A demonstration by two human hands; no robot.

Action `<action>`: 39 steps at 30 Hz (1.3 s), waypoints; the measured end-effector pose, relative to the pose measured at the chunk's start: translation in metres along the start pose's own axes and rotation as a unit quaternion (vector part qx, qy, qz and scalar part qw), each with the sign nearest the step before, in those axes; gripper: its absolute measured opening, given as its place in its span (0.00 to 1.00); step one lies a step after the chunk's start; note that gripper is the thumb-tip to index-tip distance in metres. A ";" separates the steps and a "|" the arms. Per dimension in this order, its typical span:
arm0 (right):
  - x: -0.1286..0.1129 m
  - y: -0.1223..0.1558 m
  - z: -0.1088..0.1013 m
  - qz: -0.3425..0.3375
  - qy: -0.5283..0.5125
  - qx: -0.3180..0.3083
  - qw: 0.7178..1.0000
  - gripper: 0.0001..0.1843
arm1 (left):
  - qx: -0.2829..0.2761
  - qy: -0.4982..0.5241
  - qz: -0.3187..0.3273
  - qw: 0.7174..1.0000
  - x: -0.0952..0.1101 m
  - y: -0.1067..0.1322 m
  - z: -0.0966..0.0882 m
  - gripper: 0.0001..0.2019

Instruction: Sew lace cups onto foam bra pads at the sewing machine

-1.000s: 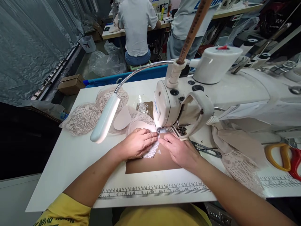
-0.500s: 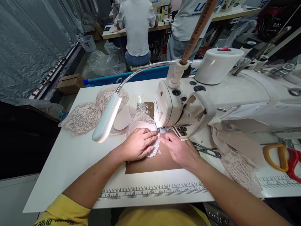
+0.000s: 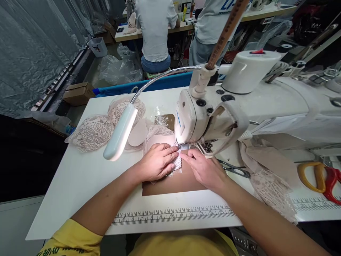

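My left hand [image 3: 157, 161] lies flat with its fingers pressed on a pale lace piece [image 3: 176, 164] in front of the presser foot [image 3: 183, 146] of a white sewing machine [image 3: 239, 106]. My right hand [image 3: 204, 169] rests beside it on the right, its fingertips pressing the same lace at the foot. The lace lies on a brown panel [image 3: 181, 185] set into the white table [image 3: 80, 177]. A pale foam cup [image 3: 156, 140] sits just behind my left hand.
A gooseneck lamp [image 3: 119, 133] hangs over the table's left half. Lace cups [image 3: 92, 131] are piled at the far left, more lace [image 3: 271, 192] at the right. Orange and red scissors [image 3: 319, 176] lie far right. Two people [image 3: 156, 32] are at a bench behind.
Both hands have crept slightly toward the presser foot with the lace; the piece in front of the foot looks shorter. The view shifted a little.
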State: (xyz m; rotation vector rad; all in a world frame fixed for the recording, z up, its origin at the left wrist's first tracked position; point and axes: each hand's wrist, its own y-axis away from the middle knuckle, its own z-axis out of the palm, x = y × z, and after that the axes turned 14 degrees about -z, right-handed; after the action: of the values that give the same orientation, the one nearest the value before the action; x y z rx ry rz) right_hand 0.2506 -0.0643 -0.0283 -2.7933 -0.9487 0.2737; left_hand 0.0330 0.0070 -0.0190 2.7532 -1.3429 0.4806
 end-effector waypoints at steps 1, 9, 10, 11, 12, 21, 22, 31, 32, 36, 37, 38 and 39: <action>0.001 0.001 0.000 -0.005 -0.001 0.000 1.000 0.24 | -0.001 0.001 0.001 1.000 0.000 0.000 0.000 0.22; 0.006 0.008 0.003 -0.083 -0.056 0.008 0.995 0.22 | -0.012 0.009 0.016 1.000 -0.001 0.003 -0.001 0.21; 0.006 0.008 0.002 -0.092 -0.061 0.008 0.994 0.21 | -0.014 0.010 0.019 1.000 -0.001 0.003 -0.001 0.20; 0.006 0.008 0.001 -0.100 -0.065 0.007 0.993 0.21 | -0.015 0.011 0.021 1.000 -0.001 0.003 -0.001 0.20; 0.005 0.008 0.000 -0.107 -0.069 0.006 0.992 0.20 | -0.016 0.012 0.023 1.000 -0.001 0.004 -0.002 0.20; 0.003 0.008 -0.001 -0.138 -0.072 0.009 0.988 0.17 | -0.017 0.008 0.035 0.999 0.001 0.005 -0.001 0.17; 0.004 0.009 -0.001 -0.137 -0.072 0.014 0.988 0.17 | -0.019 0.006 0.033 0.999 0.001 0.005 -0.001 0.17; 0.005 0.011 0.001 -0.099 -0.091 0.080 0.988 0.17 | -0.028 -0.008 0.044 0.999 0.002 0.006 -0.001 0.17; 0.004 0.010 0.001 -0.096 -0.091 0.075 0.988 0.17 | -0.028 -0.008 0.045 0.999 0.002 0.006 0.000 0.17; 0.002 0.008 -0.001 -0.092 -0.089 0.047 0.991 0.17 | -0.027 -0.006 0.048 0.998 0.001 0.007 0.000 0.16; 0.002 0.008 -0.001 -0.092 -0.086 0.043 0.991 0.17 | -0.027 -0.005 0.048 0.998 0.001 0.007 0.000 0.16; 0.001 0.007 -0.001 -0.093 -0.081 0.041 0.991 0.17 | -0.028 -0.004 0.048 0.998 0.001 0.007 -0.001 0.16; 0.001 0.007 -0.001 -0.096 -0.076 0.040 0.992 0.17 | -0.029 -0.003 0.048 0.998 0.001 0.006 -0.001 0.16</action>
State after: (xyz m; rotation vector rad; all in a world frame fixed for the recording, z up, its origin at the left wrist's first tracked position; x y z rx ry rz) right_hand 0.2557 -0.0695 -0.0286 -2.6139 -1.2025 0.4898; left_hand 0.0285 0.0023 -0.0179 2.6560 -1.4705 0.4304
